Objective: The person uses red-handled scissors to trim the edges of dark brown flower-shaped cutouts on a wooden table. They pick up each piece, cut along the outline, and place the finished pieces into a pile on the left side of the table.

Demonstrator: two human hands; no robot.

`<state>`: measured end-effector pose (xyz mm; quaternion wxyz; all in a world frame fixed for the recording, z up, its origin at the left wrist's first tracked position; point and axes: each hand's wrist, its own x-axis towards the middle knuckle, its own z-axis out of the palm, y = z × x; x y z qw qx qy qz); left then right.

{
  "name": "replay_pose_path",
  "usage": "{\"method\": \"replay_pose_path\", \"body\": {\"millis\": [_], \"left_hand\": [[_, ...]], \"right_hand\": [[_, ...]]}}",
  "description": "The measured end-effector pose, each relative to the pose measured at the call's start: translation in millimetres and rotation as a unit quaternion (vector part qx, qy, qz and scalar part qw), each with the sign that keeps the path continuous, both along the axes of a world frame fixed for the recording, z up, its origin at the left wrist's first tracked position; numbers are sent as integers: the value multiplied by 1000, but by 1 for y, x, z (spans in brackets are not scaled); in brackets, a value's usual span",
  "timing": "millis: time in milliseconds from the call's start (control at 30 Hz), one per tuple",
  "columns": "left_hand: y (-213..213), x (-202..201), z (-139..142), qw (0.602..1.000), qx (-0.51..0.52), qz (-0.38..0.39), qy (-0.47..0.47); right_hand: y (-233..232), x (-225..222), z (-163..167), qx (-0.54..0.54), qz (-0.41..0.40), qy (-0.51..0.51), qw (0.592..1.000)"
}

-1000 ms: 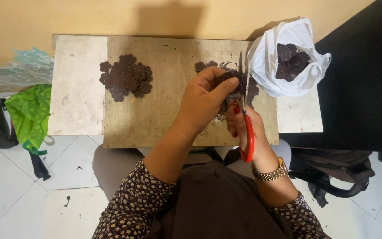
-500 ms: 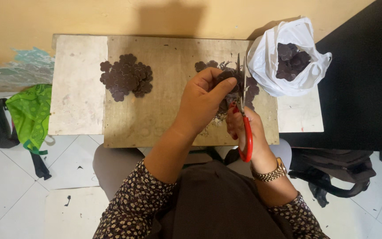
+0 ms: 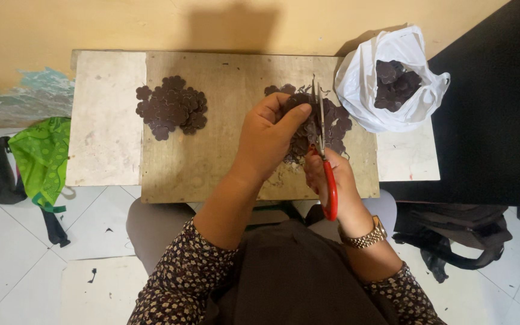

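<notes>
The left hand (image 3: 269, 135) pinches a dark flower-shaped piece (image 3: 296, 111) above the board's (image 3: 212, 174) middle, toward three o'clock. The right hand (image 3: 332, 180) squeezes red scissors (image 3: 326, 162). The piece looks thin, light and bendy; hold its edge.

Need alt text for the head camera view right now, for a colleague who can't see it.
Seen from above, the right hand works red-handled scissors on a dark brown cut-out piece held by the left hand over a wooden board. A pile of flower-shaped brown pieces lies to the left; a white plastic bag of more sits at right.
</notes>
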<state>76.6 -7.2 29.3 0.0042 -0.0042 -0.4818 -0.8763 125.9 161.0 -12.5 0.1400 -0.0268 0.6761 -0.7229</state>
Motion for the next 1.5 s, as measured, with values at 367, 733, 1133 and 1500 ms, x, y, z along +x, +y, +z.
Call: {"method": "replay_pose_path", "body": {"millis": [367,733,1133,1500], "left_hand": [[-2,7,0,999,-36,4,15],[0,13,8,997,-77,27,5],[0,11,0,999,-36,18,-6],[-4,6,-10,1000,1,-18,8]], "right_hand": [[0,0,19,3,135,85,987],[-4,-1,21,61,100,98,988],[-4,-1,9,78,72,84,991],[-1,0,1,20,58,37,997]]}}
